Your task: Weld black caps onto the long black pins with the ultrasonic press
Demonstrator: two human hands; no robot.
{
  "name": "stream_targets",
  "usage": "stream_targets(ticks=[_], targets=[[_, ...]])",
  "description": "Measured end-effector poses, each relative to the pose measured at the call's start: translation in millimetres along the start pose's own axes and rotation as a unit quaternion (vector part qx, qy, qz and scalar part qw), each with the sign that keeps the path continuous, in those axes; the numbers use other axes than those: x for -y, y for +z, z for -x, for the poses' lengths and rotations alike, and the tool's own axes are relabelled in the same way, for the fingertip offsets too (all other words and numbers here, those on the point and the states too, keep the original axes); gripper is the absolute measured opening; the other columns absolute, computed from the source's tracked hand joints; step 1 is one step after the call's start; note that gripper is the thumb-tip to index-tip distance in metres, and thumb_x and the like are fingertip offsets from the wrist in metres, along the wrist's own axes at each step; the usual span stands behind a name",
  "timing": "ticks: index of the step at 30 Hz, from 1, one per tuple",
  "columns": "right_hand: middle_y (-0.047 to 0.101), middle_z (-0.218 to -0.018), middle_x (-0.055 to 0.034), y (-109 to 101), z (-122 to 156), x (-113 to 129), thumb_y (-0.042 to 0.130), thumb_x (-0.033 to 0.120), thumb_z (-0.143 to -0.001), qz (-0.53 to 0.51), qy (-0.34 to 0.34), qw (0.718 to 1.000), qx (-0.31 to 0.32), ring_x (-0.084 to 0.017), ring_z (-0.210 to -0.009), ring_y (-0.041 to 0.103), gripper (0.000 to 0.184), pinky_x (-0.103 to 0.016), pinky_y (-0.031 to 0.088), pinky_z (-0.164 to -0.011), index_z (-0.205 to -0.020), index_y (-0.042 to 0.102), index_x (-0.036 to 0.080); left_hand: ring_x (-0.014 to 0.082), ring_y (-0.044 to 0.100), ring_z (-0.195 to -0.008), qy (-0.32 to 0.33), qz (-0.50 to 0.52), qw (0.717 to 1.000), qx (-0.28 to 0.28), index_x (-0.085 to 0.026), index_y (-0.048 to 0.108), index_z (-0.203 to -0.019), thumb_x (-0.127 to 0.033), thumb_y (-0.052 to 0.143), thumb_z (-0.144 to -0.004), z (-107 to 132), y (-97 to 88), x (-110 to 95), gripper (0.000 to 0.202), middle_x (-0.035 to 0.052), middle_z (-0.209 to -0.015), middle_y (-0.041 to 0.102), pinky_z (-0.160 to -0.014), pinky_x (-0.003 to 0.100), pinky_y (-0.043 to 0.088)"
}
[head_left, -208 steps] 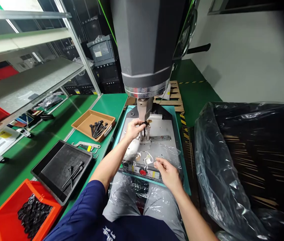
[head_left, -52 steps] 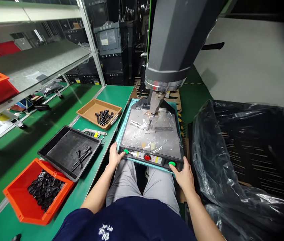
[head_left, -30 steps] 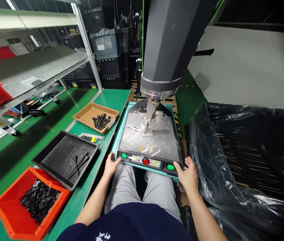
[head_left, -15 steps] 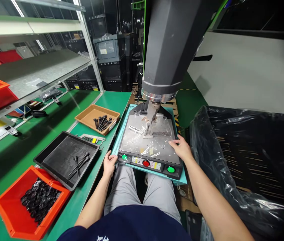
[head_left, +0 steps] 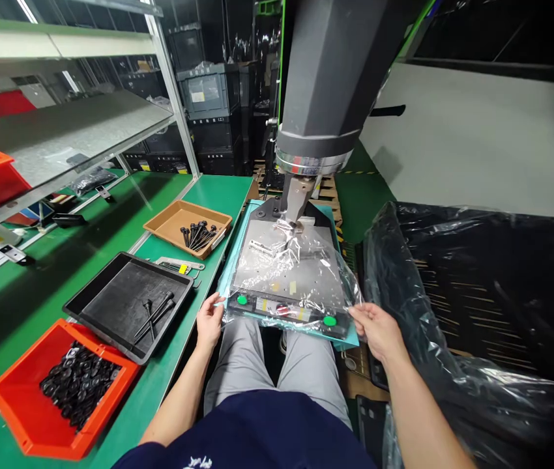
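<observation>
A clear plastic sheet (head_left: 277, 264) lies over the machine's metal base plate (head_left: 252, 277) and its front button panel. My right hand (head_left: 377, 326) pinches the sheet's near right corner beside the green button (head_left: 329, 321). At the near left corner, my left hand (head_left: 211, 319) has thumb and fingers closed on the sheet's edge, close to the other green button (head_left: 242, 299). Through the film the red button (head_left: 283, 311) shows between them. Above the plate, the machine's metal tool tip (head_left: 299, 195) reaches down to the crumpled middle of the sheet.
On the green bench to the left, a brown tray (head_left: 160, 225) holds several dark bolt-like parts and a black tray (head_left: 105, 293) holds a few more. A red bin (head_left: 17, 391) contains small black pieces. Black plastic film drapes a large container (head_left: 384, 260) on the right.
My right hand has come nearer and to the right, drawing the clear plastic sheet over the button panel. My left hand has barely moved at the left corner.
</observation>
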State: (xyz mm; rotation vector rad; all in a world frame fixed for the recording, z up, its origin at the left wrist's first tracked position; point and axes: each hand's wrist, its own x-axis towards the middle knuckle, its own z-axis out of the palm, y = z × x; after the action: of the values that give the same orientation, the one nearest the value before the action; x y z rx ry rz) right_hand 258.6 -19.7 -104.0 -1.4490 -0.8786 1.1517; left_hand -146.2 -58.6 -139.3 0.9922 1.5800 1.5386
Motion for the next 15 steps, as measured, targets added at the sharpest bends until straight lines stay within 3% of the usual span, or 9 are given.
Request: stream_targets(ticks=[4, 8, 12, 15], targets=[[0.047, -0.047, 0.0063, -16.7, 54.6, -43.3, 0.090, 0.056, -0.050, -0.024, 0.078, 0.996, -0.029, -0.008, -0.041, 0.040, 0.056, -0.019, 0.030, -0.038, -0.075, 0.055, 0.019, 0.0178, 0.065, -0.075, -0.047, -0.030, 0.998, 0.023, -0.014, 0.074, -0.105, -0.047, 0.071, -0.074, 21.5, -14.2, 8.4, 0.045, 0.0123, -0.104, 0.073, -0.065, 0.030, 0.054], [0.047, -0.049, 0.0066, -24.0, 94.7, -78.1, 0.089, 0.058, -0.051, -0.046, 0.109, 0.990, -0.071, -0.009, -0.041, 0.042, 0.058, -0.019, 0.032, -0.037, -0.076, 0.052, 0.020, 0.0153, 0.061, -0.064, -0.089, -0.034, 0.995, 0.034, -0.013, 0.074, -0.107, -0.046, 0.074, -0.072, 39.3, -22.7, 19.5, 0.048, 0.0084, -0.085, 0.072, -0.058, 0.028, 0.051], [0.048, -0.051, 0.0068, -23.0, 110.9, -92.1, 0.090, 0.058, -0.049, -0.050, 0.118, 0.987, -0.101, -0.010, -0.044, 0.045, 0.060, -0.020, 0.035, -0.038, -0.076, 0.050, 0.021, 0.0086, 0.047, -0.048, -0.119, -0.033, 0.991, 0.055, -0.011, 0.072, -0.111, -0.045, 0.076, -0.071, 49.6, -25.2, 32.9, 0.053, -0.0014, -0.061, 0.059, -0.047, 0.022, 0.040], [0.048, -0.053, 0.0076, -17.1, 111.6, -93.2, 0.091, 0.057, -0.048, -0.053, 0.115, 0.986, -0.113, -0.011, -0.045, 0.047, 0.061, -0.020, 0.037, -0.039, -0.076, 0.050, 0.022, 0.0059, 0.039, -0.044, -0.125, -0.021, 0.991, 0.042, -0.010, 0.070, -0.112, -0.044, 0.075, -0.071, 55.3, -28.3, 40.7, 0.054, -0.0056, -0.055, 0.051, -0.044, 0.019, 0.031]])
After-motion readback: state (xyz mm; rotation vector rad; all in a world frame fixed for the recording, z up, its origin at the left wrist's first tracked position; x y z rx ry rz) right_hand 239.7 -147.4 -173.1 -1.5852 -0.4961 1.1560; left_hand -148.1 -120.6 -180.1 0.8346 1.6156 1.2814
